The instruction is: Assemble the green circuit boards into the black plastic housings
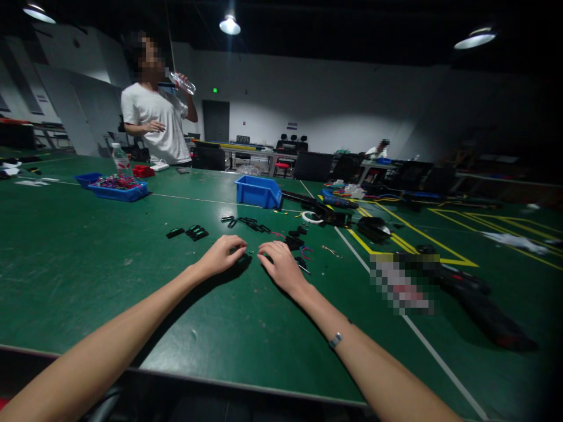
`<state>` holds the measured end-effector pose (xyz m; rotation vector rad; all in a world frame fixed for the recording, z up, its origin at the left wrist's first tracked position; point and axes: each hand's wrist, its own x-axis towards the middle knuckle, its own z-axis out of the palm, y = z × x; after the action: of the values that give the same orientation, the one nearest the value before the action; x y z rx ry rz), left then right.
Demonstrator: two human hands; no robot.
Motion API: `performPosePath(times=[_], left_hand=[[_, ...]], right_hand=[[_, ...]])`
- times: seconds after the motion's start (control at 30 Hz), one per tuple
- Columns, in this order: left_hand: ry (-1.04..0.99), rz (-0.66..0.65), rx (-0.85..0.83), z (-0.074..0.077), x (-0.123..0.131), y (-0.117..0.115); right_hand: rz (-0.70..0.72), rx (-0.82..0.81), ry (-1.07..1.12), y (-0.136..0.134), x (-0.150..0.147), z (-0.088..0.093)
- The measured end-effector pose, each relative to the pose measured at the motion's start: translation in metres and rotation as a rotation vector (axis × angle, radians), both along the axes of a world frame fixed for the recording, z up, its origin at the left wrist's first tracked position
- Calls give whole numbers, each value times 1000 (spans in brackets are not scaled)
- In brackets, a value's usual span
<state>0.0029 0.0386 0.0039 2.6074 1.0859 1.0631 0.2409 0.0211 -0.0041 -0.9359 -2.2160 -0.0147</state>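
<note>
Green tabletop (88,258), two bare hands meeting over it, well in from the near edge, and look at that gap! A tiny piece (251,252) sits right between the fingertips: off to the right of the left hand (225,255), off to the left of the right hand (281,266). Nearer hand? Left, by a whisker, perhaps; at this size and in this dim light, its long axis is lost to me. Both hands are palm-down, fingers curled, thumbs tucked inward; whether either one pinches anything, I can't tell from here. Beyond the fingers, toward the far edge, lie black loops (248,224); out toward the left edge, black-and-green pieces (196,232). Just past the right hand's knuckles, black parts (295,241). And behind them all, nearer the far edge, a blue bin (258,193).
</note>
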Motion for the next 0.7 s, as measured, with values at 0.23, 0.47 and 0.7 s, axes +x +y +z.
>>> performPosePath(times=[0.23,0.47,0.7], left_hand=[[-320,-186,-489,6,24,-17],[-494,-302,-718,4,29,-17],[-508,-282,-760,5,30,-19]], right_hand=[[99,43,91,-20,-9,15],[96,45,190,-21,-10,11],[74,-9,237,-22,-10,10]])
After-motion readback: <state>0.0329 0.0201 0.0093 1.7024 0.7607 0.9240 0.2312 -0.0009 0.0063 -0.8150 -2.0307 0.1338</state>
